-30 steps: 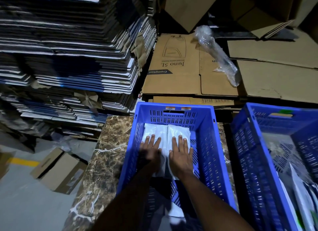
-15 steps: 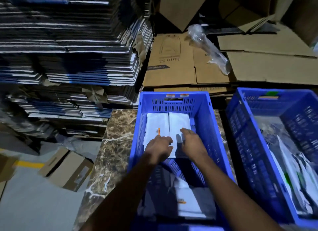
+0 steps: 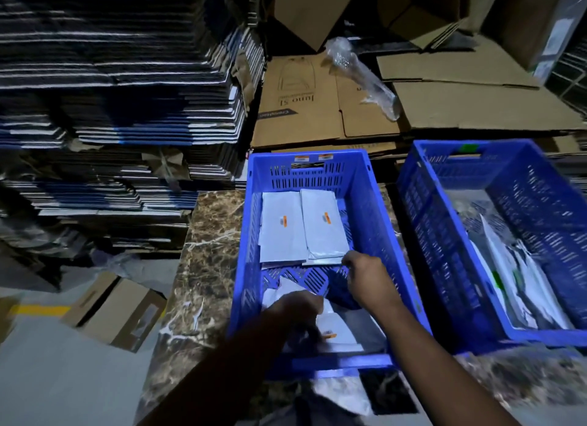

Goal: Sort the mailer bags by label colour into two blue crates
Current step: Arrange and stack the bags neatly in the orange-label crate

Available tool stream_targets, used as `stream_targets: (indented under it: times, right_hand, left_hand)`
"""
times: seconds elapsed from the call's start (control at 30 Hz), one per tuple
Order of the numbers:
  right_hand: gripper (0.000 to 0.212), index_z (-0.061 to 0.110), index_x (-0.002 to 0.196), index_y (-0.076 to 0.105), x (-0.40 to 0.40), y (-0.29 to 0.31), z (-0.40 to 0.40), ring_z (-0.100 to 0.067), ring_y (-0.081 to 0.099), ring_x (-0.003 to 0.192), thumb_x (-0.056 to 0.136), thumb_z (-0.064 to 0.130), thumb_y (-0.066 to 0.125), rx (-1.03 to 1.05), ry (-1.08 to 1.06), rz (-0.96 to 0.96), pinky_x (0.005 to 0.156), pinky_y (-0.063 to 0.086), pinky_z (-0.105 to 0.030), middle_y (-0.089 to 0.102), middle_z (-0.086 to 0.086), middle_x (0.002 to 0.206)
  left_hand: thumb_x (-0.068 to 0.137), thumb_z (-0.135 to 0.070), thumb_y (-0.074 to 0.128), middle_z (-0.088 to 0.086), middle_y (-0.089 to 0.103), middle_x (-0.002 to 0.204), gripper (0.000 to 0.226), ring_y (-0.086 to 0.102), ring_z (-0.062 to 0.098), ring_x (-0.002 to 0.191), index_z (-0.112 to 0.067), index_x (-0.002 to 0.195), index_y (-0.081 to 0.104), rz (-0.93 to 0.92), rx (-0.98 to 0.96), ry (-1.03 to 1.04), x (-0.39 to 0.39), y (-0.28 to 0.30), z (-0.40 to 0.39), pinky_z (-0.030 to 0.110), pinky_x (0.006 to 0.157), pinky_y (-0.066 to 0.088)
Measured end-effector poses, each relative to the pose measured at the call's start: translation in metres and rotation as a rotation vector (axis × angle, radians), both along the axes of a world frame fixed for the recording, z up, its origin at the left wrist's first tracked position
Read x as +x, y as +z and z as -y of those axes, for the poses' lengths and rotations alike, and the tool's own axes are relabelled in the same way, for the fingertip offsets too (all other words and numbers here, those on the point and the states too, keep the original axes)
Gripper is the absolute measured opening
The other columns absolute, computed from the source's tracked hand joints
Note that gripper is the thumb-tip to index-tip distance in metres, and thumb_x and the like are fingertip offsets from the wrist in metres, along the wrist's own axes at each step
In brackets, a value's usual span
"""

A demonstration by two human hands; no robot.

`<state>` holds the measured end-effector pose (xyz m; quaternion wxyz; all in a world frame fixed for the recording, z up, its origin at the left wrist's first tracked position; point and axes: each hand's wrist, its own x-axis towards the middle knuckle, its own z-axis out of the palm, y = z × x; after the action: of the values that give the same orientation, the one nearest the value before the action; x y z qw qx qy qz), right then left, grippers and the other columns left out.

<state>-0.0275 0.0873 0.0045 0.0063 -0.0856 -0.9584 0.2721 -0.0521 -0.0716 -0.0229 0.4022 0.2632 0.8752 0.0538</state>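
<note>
mailer bags (image 3: pixel 287 231) in blue crate (image 3: pixel 378 209) on marble table (image 3: pixel 206 235) (both hands' grip unclear)

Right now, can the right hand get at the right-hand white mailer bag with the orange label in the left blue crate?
Probably yes: the right hand sits at that bag's near corner, nothing between them.

Both blue crates (image 3: pixel 378 203) (image 3: pixel 444 209) are showing as moulded plastic with slotted lattice walls; the white mailer bags (image 3: pixel 305 228) inside are looking like smooth plastic film with a faint sheen. The countertop (image 3: pixel 206 235) is reading as polished brown marble with white veins. The flattened cartons (image 3: pixel 305 108) behind are looking like matt brown corrugated cardboard, with a crinkled clear plastic wrap (image 3: pixel 362 76) lying glossy on top.
</note>
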Motion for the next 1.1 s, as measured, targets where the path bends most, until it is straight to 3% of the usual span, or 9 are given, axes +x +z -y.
stream_targets:
  times: [0.13,0.27,0.37,0.5,0.57,0.7,0.83,0.97,1.1]
  right_hand:
    - [0.027,0.013,0.099,0.069,0.004,0.004,0.002,-0.03,0.068,0.088,0.081,-0.001,0.055,-0.108,-0.058,-0.201,0.074,0.055,-0.038,0.072,-0.011,0.094]
    - [0.027,0.012,0.103,0.069,0.005,0.01,-0.003,-0.026,0.068,0.089,0.082,-0.001,0.058,-0.156,-0.127,-0.373,0.077,0.045,-0.027,0.072,-0.007,0.098]
    - [0.027,0.011,0.108,0.067,0.008,0.014,-0.002,-0.021,0.067,0.09,0.085,0.006,0.055,-0.233,-0.191,-0.548,0.082,0.045,-0.025,0.071,-0.003,0.101]
    - [0.033,0.008,0.121,0.058,0.007,0.019,0.005,-0.018,0.055,0.118,0.089,0.013,0.052,-0.31,-0.221,-0.671,0.1,0.041,-0.025,0.058,-0.006,0.125]
    - [0.039,0.009,0.127,0.052,0.005,0.017,0.008,-0.019,0.046,0.126,0.089,0.019,0.054,-0.32,-0.185,-0.623,0.105,0.036,-0.026,0.05,-0.008,0.13]
    - [0.047,0.028,0.137,0.039,0.006,0.015,0.011,-0.005,0.052,0.119,0.094,0.025,0.06,-0.549,-0.04,-0.335,0.099,0.043,-0.028,0.048,0.011,0.136]
    - [0.056,0.034,0.134,0.04,-0.004,0.013,0.005,0.0,0.057,0.114,0.09,0.01,0.065,-0.552,-0.012,-0.259,0.093,0.044,-0.021,0.05,0.024,0.136]
    - [0.056,0.039,0.124,0.046,-0.031,0.016,0.004,-0.011,0.06,0.081,0.086,0.001,0.063,-0.471,-0.006,-0.144,0.067,0.042,-0.012,0.053,0.03,0.125]
    - [0.053,0.035,0.126,0.042,-0.066,0.021,0.009,-0.001,0.057,0.09,0.09,0.001,0.062,-0.513,-0.036,-0.061,0.063,0.043,-0.012,0.058,0.022,0.104]
  left_hand:
    - [0.088,-0.036,0.058,0.0,0.063,0.044,0.025,0.071,0.013,0.065,-0.012,0.087,0.065,0.016,-0.086,0.149,-0.004,0.002,0.003,0.017,0.045,0.05]
    - [0.087,-0.021,0.061,0.022,0.067,0.105,0.031,0.062,0.034,0.1,0.003,0.105,0.067,-0.058,-0.023,0.037,-0.012,0.025,0.012,0.035,0.078,0.048]
    - [0.088,-0.021,0.059,0.018,0.065,0.092,0.023,0.061,0.029,0.084,0.0,0.095,0.065,-0.085,0.172,0.208,-0.026,0.039,0.027,0.032,0.065,0.042]
    - [0.091,-0.023,0.065,0.002,0.053,0.071,0.016,0.032,0.011,0.041,-0.015,0.082,0.054,0.02,0.674,0.806,-0.044,0.047,0.043,0.02,0.04,0.022]
    - [0.092,-0.018,0.066,0.004,0.055,0.073,0.015,0.03,0.011,0.041,-0.015,0.086,0.053,0.064,0.895,1.008,-0.04,0.053,0.04,0.019,0.041,0.02]
    - [0.087,-0.008,0.071,0.009,0.065,0.089,0.025,0.063,0.01,0.062,-0.008,0.102,0.052,0.127,1.109,1.174,-0.029,0.047,0.03,0.021,0.056,0.048]
    - [0.082,0.0,0.074,0.004,0.065,0.085,0.039,0.068,0.01,0.068,-0.006,0.113,0.051,0.122,1.14,1.282,-0.029,0.032,0.028,0.024,0.062,0.055]
    - [0.081,0.001,0.074,0.007,0.069,0.095,0.043,0.071,0.015,0.08,-0.009,0.117,0.052,0.121,1.131,1.322,-0.045,0.032,0.029,0.027,0.069,0.056]
    - [0.086,-0.008,0.072,0.012,0.067,0.108,0.038,0.068,0.024,0.097,-0.007,0.122,0.059,0.105,1.109,1.408,-0.07,0.032,0.034,0.038,0.09,0.055]
